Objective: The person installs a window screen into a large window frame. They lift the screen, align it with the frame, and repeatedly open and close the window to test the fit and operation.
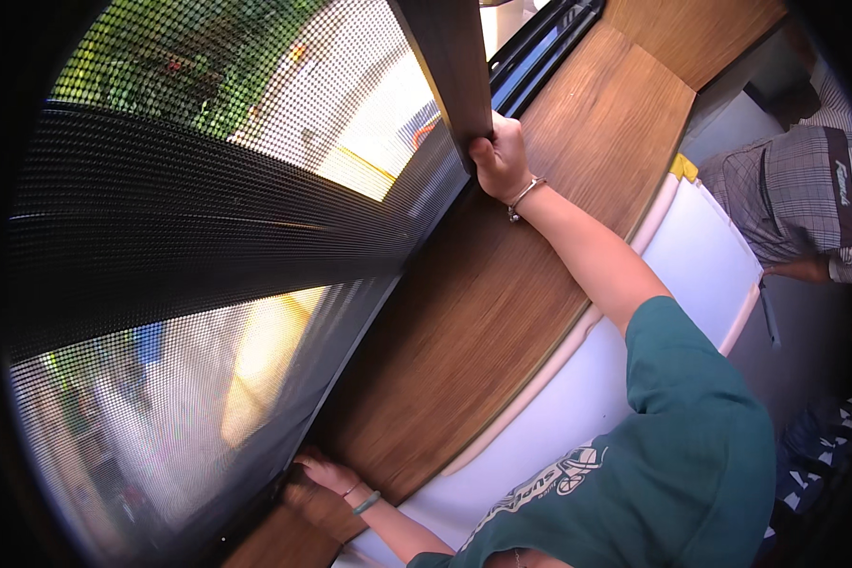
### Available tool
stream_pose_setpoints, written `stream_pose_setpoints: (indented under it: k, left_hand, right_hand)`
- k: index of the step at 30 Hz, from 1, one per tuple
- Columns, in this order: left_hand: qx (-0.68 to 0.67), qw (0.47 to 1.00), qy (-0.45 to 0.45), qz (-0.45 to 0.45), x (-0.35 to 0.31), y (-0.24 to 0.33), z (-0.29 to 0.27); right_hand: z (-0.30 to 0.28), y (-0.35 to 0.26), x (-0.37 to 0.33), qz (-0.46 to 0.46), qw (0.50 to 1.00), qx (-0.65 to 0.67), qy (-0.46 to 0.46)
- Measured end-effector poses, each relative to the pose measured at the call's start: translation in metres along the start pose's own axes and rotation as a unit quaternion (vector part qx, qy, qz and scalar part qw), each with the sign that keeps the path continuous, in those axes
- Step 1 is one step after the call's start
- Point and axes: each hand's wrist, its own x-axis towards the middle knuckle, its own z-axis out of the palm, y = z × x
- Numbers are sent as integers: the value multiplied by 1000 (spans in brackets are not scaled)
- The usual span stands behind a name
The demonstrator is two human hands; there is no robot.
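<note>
Screen frame (450, 66) pinched in right hand (502, 161) grip; left hand (327, 473) pressed flat at frame's lower edge.

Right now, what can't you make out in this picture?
- Head view: the left hand's fingertips lie at the dark edge of the mesh screen, so its grip is unclear.
- The scene outside is blurred by the mesh.
- The other person is cut off by the right rim.
- The dark frame bar in the right hand runs off the top.
</note>
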Motion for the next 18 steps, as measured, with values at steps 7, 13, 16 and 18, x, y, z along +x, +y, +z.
stream_pose_setpoints:
  k: [7,13,16,18]
  left_hand:
    - [-61,997,21,48,-5,31,18]
    - [-101,993,52,35,-5,37,18]
    - [11,997,67,48,-15,47,24]
    - [-67,996,37,42,-5,36,18]
  right_hand:
    - [12,-15,6,9,994,92,53]
    - [8,-17,8,43,994,96,18]
    - [6,-20,9,38,994,104,23]
    - [8,-18,10,37,991,118,43]
